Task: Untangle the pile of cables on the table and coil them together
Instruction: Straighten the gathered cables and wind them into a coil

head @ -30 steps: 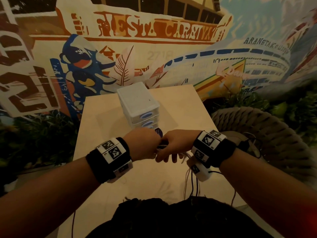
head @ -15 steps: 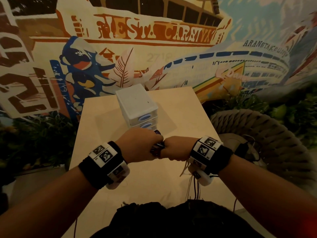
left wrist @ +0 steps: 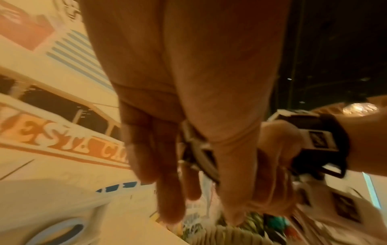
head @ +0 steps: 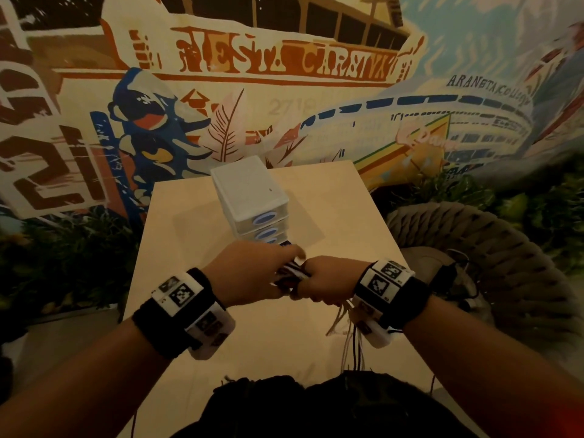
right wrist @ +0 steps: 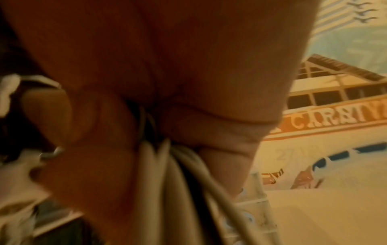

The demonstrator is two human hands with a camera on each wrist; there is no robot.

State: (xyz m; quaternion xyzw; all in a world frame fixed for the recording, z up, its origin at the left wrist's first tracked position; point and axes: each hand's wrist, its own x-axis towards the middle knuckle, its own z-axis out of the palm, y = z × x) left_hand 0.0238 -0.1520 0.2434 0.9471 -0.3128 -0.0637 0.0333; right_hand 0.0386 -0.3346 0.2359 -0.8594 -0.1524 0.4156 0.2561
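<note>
Midair, both hands on cables, table edges well apart.

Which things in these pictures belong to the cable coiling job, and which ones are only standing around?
Belong to the job:
- bundle of cables, white and dark, held above the table
- left hand, holding the bundle
- right hand, gripping the bundle
- table

Only standing around:
- white drawer unit on the table
- woven chair to the right
- mural behind

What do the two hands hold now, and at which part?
Both hold the cable bundle: the right hand grips it in its fist, strands hanging below; the left hand holds the part beside it.
</note>
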